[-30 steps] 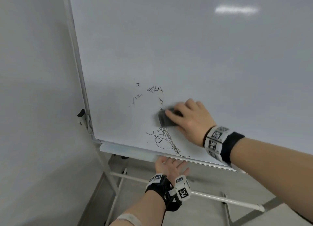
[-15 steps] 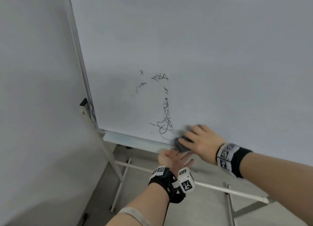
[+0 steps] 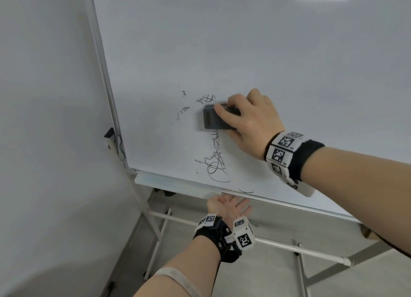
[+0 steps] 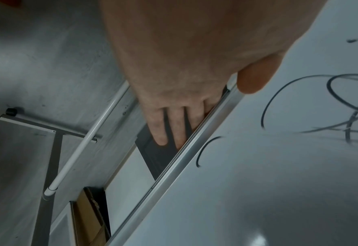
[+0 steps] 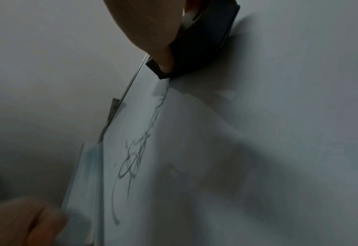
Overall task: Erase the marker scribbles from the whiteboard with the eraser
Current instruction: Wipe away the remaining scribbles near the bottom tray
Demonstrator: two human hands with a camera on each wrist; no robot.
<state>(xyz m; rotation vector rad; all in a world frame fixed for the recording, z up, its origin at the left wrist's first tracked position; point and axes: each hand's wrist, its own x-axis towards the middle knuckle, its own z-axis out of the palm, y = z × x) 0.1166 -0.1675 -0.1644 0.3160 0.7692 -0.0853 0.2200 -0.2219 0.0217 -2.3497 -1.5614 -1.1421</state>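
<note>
**Operator:** How is the right hand (image 3: 249, 121) engaged?

**Inspector:** The dark eraser (image 3: 211, 119) is gripped by curled fingers and thumb and is pressed flat against the whiteboard (image 3: 266, 52). It is positioned in the lower left part of the board, between an upper cluster of hatch marks (image 3: 205, 99) and the larger scribbles (image 3: 216, 161) below it. In the right wrist view, the eraser's (image 5: 197, 45) lower edge is seen touching the top of the line of scribbles (image 5: 136, 156).

**Operator:** What open room is available around it?

**Inspector:** A wide bare surface is shown above and to the right of the hand. The board's left frame (image 3: 104, 74) lies well to the left, and the bottom frame (image 3: 278, 202) runs below the scribbles. A short arc (image 3: 245, 191) is marked just above that bottom frame.

**Operator:** And the left hand (image 3: 229, 207)?

**Inspector:** It is held at the bottom frame, with straight fingers (image 4: 169, 123) laid behind the board and the thumb (image 4: 256, 78) set on the front edge.

**Operator:** What else is nearby?

**Inspector:** A pen tray (image 3: 173, 185) is fixed under the lower left corner. The stand's white crossbar (image 3: 289, 247) and legs are seen below, on a grey floor. A plain wall (image 3: 44, 118) lies left of the board.
</note>
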